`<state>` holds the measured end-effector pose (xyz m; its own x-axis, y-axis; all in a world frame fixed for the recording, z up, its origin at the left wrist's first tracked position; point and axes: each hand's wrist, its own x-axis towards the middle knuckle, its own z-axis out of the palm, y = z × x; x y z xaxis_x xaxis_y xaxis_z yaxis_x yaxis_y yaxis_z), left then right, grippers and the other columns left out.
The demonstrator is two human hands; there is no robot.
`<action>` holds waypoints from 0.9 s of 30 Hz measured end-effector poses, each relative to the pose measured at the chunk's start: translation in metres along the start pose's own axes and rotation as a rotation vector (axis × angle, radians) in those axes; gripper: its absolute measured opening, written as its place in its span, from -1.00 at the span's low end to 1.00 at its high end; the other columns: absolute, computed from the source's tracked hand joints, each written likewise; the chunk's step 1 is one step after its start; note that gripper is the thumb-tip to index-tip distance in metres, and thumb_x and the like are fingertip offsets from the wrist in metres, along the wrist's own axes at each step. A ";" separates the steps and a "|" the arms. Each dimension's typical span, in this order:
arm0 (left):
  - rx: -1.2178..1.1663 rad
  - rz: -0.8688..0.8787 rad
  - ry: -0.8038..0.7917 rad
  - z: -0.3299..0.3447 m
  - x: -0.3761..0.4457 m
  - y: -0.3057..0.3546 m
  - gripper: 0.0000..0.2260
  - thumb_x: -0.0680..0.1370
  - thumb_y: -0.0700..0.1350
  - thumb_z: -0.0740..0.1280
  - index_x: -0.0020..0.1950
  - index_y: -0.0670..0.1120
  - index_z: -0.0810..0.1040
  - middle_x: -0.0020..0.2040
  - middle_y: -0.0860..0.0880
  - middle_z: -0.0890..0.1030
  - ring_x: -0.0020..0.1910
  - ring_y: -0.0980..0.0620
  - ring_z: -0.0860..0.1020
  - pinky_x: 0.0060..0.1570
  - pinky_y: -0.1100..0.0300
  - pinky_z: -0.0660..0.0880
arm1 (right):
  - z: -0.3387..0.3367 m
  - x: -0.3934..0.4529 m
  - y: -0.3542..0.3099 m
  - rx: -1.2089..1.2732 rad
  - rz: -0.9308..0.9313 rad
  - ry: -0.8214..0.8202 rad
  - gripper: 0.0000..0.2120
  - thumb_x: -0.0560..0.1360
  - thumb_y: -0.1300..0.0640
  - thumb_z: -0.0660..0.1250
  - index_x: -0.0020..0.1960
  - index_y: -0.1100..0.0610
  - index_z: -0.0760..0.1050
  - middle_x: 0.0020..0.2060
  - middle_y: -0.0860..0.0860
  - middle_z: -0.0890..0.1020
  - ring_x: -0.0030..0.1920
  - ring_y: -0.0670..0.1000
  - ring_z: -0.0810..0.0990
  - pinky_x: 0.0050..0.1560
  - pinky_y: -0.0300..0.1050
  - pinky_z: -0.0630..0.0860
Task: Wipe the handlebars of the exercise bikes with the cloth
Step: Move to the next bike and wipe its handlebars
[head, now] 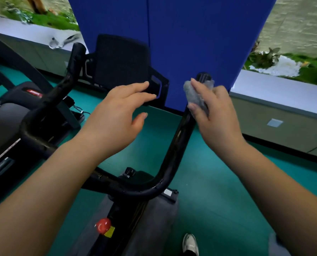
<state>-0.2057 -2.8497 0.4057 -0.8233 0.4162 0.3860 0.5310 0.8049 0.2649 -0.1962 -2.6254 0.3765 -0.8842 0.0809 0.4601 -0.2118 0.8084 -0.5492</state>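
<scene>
A black U-shaped handlebar (174, 145) of an exercise bike fills the middle of the view, its two arms rising away from me. My right hand (216, 117) presses a grey cloth (194, 95) around the upper end of the right arm, just below its tip (203, 76). My left hand (117, 115) hovers open between the two arms, fingers spread, holding nothing, in front of the black console screen (120, 61). The left handlebar arm (74, 60) stands free at the upper left.
A red knob (103, 225) with a yellow label sits on the bike frame below. Another black machine (7, 115) stands on the left. A blue panel (191, 43) rises behind the bike, flanked by a grey ledge (276, 93). Teal floor (215, 200) and my shoe (190, 243) show below.
</scene>
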 end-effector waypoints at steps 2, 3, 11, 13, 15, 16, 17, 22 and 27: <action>-0.010 0.014 0.000 -0.001 -0.005 -0.004 -0.61 0.50 -0.16 0.35 0.32 0.01 0.48 0.40 0.06 0.39 0.37 0.04 0.31 0.27 0.54 -0.04 | 0.007 0.007 -0.003 -0.136 -0.042 -0.021 -0.57 0.54 0.08 0.29 0.40 -0.03 0.36 -0.08 0.01 0.30 -0.05 0.07 0.36 -0.08 -0.13 0.32; -0.014 0.026 -0.001 -0.002 -0.008 -0.005 -0.61 0.49 -0.17 0.36 0.32 0.00 0.49 0.39 0.05 0.40 0.36 0.02 0.32 0.28 0.53 -0.02 | 0.011 0.002 -0.004 -0.157 -0.064 -0.038 -0.59 0.53 0.11 0.29 0.37 0.00 0.40 -0.09 0.03 0.30 -0.06 0.12 0.38 -0.09 -0.10 0.35; -0.041 0.074 -0.059 -0.001 -0.028 -0.023 -0.65 0.48 -0.18 0.37 0.27 -0.05 0.53 0.32 0.01 0.48 0.29 -0.05 0.40 0.30 0.43 0.06 | 0.011 -0.084 -0.031 -0.061 -0.192 -0.225 -0.64 0.49 0.09 0.25 0.27 0.03 0.51 -0.09 -0.05 0.38 0.02 0.07 0.49 0.04 -0.19 0.41; -0.039 0.080 -0.077 -0.002 -0.033 -0.025 -0.64 0.47 -0.21 0.39 0.26 -0.05 0.54 0.30 0.00 0.51 0.27 -0.07 0.41 0.28 0.41 0.07 | 0.009 -0.079 -0.032 -0.109 -0.220 -0.226 -0.64 0.49 0.09 0.25 0.27 0.03 0.51 -0.12 -0.05 0.36 -0.03 0.11 0.48 0.00 -0.16 0.41; -0.038 0.083 -0.095 -0.004 -0.039 -0.028 -0.65 0.47 -0.21 0.40 0.25 -0.06 0.55 0.28 0.00 0.52 0.25 -0.07 0.41 0.26 0.43 0.06 | 0.011 -0.060 -0.023 -0.209 -0.166 -0.148 -0.63 0.50 0.11 0.27 0.30 0.08 0.49 -0.13 0.00 0.33 -0.05 0.18 0.46 -0.04 -0.11 0.39; -0.034 0.086 -0.101 -0.005 -0.041 -0.031 -0.66 0.47 -0.20 0.40 0.25 -0.05 0.56 0.27 0.00 0.53 0.25 -0.07 0.42 0.25 0.44 0.05 | 0.011 -0.049 -0.019 -0.259 -0.112 -0.127 -0.62 0.52 0.11 0.28 0.34 0.09 0.46 -0.12 0.02 0.33 -0.03 0.19 0.45 -0.03 -0.09 0.37; -0.027 0.093 -0.103 -0.006 -0.043 -0.033 -0.66 0.47 -0.20 0.40 0.24 -0.05 0.56 0.26 -0.01 0.53 0.24 -0.08 0.42 0.25 0.43 0.06 | 0.010 -0.042 -0.017 -0.294 -0.066 -0.136 -0.61 0.54 0.11 0.27 0.37 0.09 0.41 -0.10 0.02 0.31 0.00 0.20 0.43 -0.02 -0.08 0.33; -0.008 0.122 -0.072 -0.009 -0.057 -0.041 -0.71 0.46 -0.14 0.35 0.18 -0.05 0.59 0.16 -0.01 0.59 0.13 -0.12 0.46 0.21 0.28 0.18 | 0.009 -0.081 -0.045 -0.162 -0.089 -0.219 -0.63 0.53 0.12 0.28 0.33 0.09 0.45 -0.08 -0.03 0.31 0.05 0.13 0.45 0.04 -0.20 0.30; -0.034 0.067 -0.112 -0.010 -0.071 -0.046 -0.69 0.46 -0.03 0.27 0.19 0.04 0.58 0.17 0.06 0.58 0.16 -0.10 0.46 0.19 -0.05 0.38 | 0.010 -0.125 -0.068 -0.124 -0.147 -0.277 -0.65 0.47 0.07 0.28 0.24 0.06 0.53 -0.09 0.04 0.45 -0.04 0.08 0.48 -0.02 -0.20 0.38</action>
<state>-0.1695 -2.9210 0.3746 -0.8021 0.5146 0.3030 0.5903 0.7598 0.2722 -0.0750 -2.6958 0.3492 -0.9309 -0.1899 0.3120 -0.3087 0.8656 -0.3942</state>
